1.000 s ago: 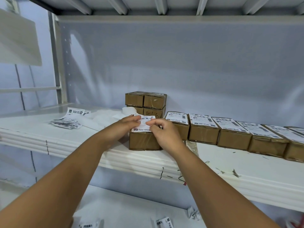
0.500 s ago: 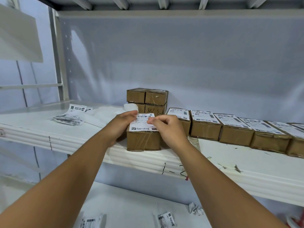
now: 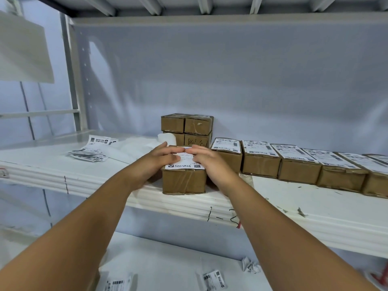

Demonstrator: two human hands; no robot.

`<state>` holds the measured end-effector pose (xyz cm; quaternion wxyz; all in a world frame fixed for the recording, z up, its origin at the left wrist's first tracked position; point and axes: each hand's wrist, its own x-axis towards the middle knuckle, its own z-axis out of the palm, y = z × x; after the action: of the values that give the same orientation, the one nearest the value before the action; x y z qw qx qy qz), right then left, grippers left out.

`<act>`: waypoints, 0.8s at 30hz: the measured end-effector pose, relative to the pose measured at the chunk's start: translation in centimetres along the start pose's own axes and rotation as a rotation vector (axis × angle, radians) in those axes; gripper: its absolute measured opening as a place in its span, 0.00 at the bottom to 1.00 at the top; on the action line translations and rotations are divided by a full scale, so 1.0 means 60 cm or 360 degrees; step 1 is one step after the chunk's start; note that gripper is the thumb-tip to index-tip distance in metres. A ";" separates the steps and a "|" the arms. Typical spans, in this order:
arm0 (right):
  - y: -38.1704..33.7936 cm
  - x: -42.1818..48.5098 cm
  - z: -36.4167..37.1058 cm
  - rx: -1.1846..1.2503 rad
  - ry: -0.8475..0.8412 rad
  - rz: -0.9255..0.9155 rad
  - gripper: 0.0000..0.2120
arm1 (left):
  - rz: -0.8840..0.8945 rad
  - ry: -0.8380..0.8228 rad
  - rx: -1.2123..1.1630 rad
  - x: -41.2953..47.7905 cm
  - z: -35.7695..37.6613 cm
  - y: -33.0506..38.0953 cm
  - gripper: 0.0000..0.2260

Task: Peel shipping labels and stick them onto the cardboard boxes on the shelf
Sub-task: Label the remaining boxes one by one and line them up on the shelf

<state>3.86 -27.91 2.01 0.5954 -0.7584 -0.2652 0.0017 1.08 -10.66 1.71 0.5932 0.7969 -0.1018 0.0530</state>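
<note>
A brown cardboard box (image 3: 183, 181) stands at the front edge of the white shelf (image 3: 315, 208). A white shipping label (image 3: 184, 164) lies flat on its top. My left hand (image 3: 161, 159) and my right hand (image 3: 206, 159) both rest on that label with fingers stretched out, fingertips nearly meeting at the box's far edge. To the right runs a row of several labelled boxes (image 3: 260, 159). A stack of unlabelled boxes (image 3: 186, 129) stands behind the front box.
A loose pile of labels (image 3: 92, 151) and crumpled white backing paper (image 3: 134, 147) lie on the shelf to the left. On the lower shelf are scattered label scraps (image 3: 214, 280) and a crumpled paper ball (image 3: 251, 265). A metal upright (image 3: 73, 80) stands at the left.
The label, held lifted in pinched fingertips before, now lies flat on the box top. Both hands have flattened onto it, fingers straightened.
</note>
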 end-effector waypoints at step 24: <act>-0.016 -0.005 -0.024 -0.0295 -0.0415 0.0152 0.19 | -0.0028 -0.0298 0.0291 -0.026 -0.010 0.016 0.41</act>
<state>3.68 -29.22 3.19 0.4827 -0.8151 -0.3029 0.1040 -0.61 -10.23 2.46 0.5064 0.8499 -0.1444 -0.0177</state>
